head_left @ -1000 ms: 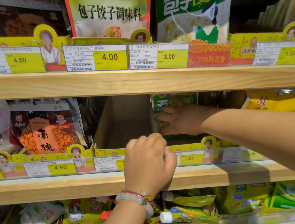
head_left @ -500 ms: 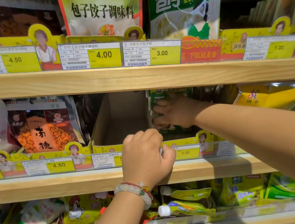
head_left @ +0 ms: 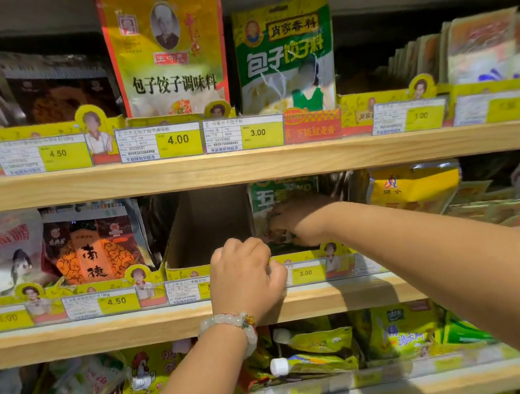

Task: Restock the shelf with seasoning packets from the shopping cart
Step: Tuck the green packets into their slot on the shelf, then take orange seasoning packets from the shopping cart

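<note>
Filling the middle shelf (head_left: 169,322) is partway done: the cardboard tray (head_left: 202,230) looks empty. At three o'clock of it, the right hand (head_left: 300,221) clasps green seasoning packets (head_left: 272,194); left hand (head_left: 248,278) curls, grip unclear.

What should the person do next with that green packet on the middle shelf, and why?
Probably push the green packet upright and let go: the right hand holds it inside the display box, while the left hand grips the box's front edge.

Pale wooden shelves (head_left: 247,168), yellow price tags (head_left: 160,142); warm light
</note>
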